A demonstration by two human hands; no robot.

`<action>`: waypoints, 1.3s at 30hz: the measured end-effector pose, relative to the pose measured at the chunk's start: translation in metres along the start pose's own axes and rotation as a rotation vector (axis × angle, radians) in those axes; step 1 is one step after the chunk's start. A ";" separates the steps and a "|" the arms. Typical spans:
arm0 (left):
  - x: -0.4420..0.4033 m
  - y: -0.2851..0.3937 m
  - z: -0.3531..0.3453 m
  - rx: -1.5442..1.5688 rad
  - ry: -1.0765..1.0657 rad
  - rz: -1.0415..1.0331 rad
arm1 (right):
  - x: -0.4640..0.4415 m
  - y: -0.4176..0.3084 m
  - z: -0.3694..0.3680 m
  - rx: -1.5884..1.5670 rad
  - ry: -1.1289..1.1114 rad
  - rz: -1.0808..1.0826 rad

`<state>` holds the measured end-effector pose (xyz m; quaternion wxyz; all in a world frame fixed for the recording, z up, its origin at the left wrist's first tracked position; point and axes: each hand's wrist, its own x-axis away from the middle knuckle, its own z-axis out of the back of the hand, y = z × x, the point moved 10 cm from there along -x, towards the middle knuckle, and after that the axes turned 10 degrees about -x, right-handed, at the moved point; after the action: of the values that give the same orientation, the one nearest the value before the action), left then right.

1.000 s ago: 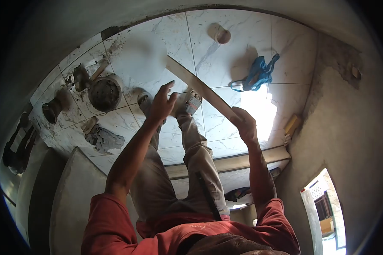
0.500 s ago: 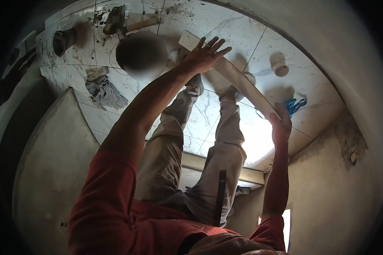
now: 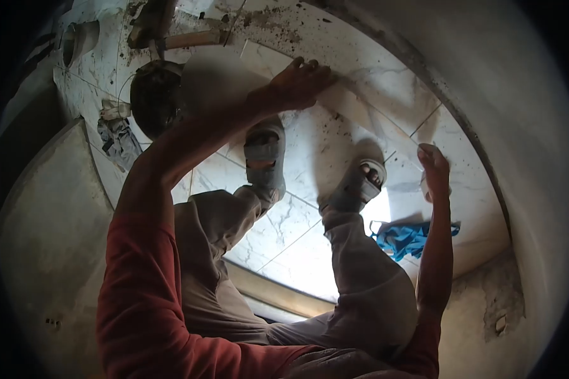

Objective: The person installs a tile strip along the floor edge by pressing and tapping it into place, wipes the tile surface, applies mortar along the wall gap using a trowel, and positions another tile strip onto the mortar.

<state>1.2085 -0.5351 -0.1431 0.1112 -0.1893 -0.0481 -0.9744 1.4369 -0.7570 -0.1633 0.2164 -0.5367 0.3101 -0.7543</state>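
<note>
A long marble-patterned tile strip (image 3: 265, 61) lies low over the tiled floor, ahead of my sandalled feet. My left hand (image 3: 300, 82) is on its left part, fingers bent over the edge. At the right end, my right hand (image 3: 435, 165) is closed around the strip, its thumb side up. Whether the strip touches the floor, I cannot tell. Partly behind my right wrist stands a pale cup-like container (image 3: 426, 187).
A hammer (image 3: 193, 39) with a wooden handle lies at upper left, near a dark round bucket (image 3: 153, 101) and a tipped cylinder (image 3: 79, 41). Crumpled grey material (image 3: 120, 144) is at left, a blue crumpled item (image 3: 403, 239) at right. Dirt specks the floor by the wall (image 3: 480, 82).
The strip has gone down and away from me, toward the floor along the wall, with both hands on it. My view has shifted, and my left fingers have gone from spread to bent.
</note>
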 end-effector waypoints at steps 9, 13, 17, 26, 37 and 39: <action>-0.009 0.023 -0.002 -0.078 0.059 -0.069 | 0.000 -0.006 -0.008 0.454 0.063 0.462; -0.011 0.035 -0.008 -0.116 0.011 -0.145 | 0.018 -0.034 -0.025 0.562 0.092 0.485; -0.013 0.041 -0.007 -0.094 -0.079 -0.174 | 0.020 -0.017 -0.020 0.571 0.225 0.422; -0.016 0.075 -0.011 -0.178 0.116 -0.125 | 0.037 0.016 0.005 0.667 0.320 0.321; 0.040 0.046 0.041 0.096 0.003 -0.112 | 0.068 0.052 0.031 0.632 0.277 0.294; 0.076 -0.011 0.062 0.155 -0.173 0.040 | 0.066 0.072 0.038 0.570 0.196 0.324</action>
<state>1.1597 -0.5316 -0.0579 0.1405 -0.2645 -0.1290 -0.9453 1.4506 -0.8610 -0.1604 0.4441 -0.3234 0.1873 -0.8143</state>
